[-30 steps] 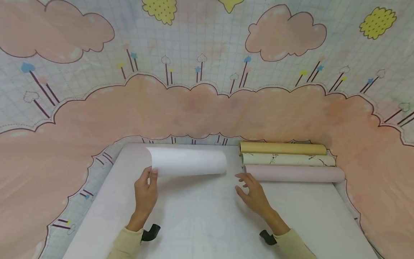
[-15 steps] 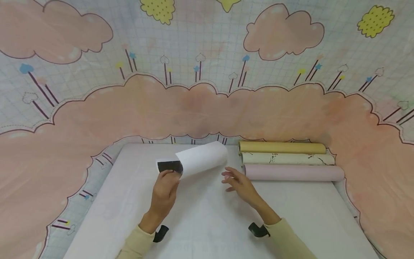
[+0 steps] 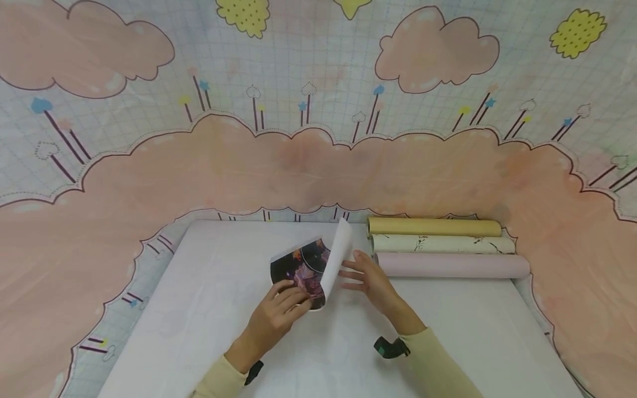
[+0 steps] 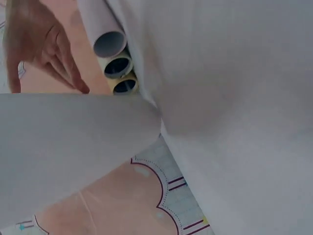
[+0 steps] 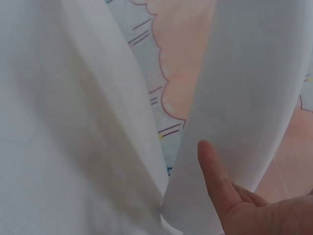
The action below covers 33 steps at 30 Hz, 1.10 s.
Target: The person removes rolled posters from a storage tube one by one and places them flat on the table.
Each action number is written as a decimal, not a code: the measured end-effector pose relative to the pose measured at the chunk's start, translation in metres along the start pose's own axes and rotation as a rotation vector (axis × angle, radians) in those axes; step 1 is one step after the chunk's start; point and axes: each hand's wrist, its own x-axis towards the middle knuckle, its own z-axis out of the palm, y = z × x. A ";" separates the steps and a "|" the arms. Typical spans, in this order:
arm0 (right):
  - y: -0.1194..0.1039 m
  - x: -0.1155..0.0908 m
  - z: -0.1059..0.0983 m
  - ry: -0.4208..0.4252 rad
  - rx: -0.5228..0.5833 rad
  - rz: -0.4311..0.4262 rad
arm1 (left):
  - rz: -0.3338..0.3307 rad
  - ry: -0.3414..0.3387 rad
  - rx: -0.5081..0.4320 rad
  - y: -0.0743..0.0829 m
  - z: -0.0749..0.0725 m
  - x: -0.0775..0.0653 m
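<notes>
And here we have the printed poster right in the middle, up over the white table, its dark face of pink and orange patches turned toward us! The left hand has it: we see the fingers curled over the near edge, gripping the sheet, the thumb out of sight. On the far side of that picture, the poster bends up into a tall curl, its white back facing the right hand.

And that right hand? Open, fingers spread and pointing at the curl, just beside it; whether the fingertips touch the paper, we cannot tell, even with the right wrist view showing a finger in front of the white back.

Over to the person's right, three rolls lie side by side at the table's back: the gold roll farthest, the pale green roll with dark branch patterns between, the pink roll nearest us. From the left wrist, we look straight into their hollow ends! Behind it all, a wall of patterned cloth with peach clouds.
</notes>
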 end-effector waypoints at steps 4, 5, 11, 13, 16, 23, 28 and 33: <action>-0.002 0.000 0.000 0.058 0.037 0.024 | 0.041 -0.095 0.000 0.010 0.001 -0.005; -0.002 0.001 0.001 0.072 0.037 0.035 | 0.048 -0.118 -0.006 0.013 0.002 -0.006; 0.001 0.000 0.004 0.111 -0.051 0.093 | 0.067 -0.222 -0.019 0.022 0.006 -0.016; 0.002 0.000 0.004 0.110 -0.068 0.091 | 0.060 -0.252 -0.023 0.024 0.007 -0.019; 0.004 0.000 0.003 0.110 -0.046 0.074 | 0.023 -0.299 -0.035 0.027 0.006 -0.022; 0.005 0.000 0.000 0.137 -0.004 0.006 | -0.169 -0.331 -0.146 0.034 0.002 -0.018; 0.006 -0.002 -0.001 0.138 -0.070 -0.039 | -0.330 -0.252 -0.209 0.033 -0.007 -0.001; 0.008 -0.004 -0.003 0.116 -0.102 -0.073 | -0.578 -0.136 -0.308 0.017 -0.015 0.012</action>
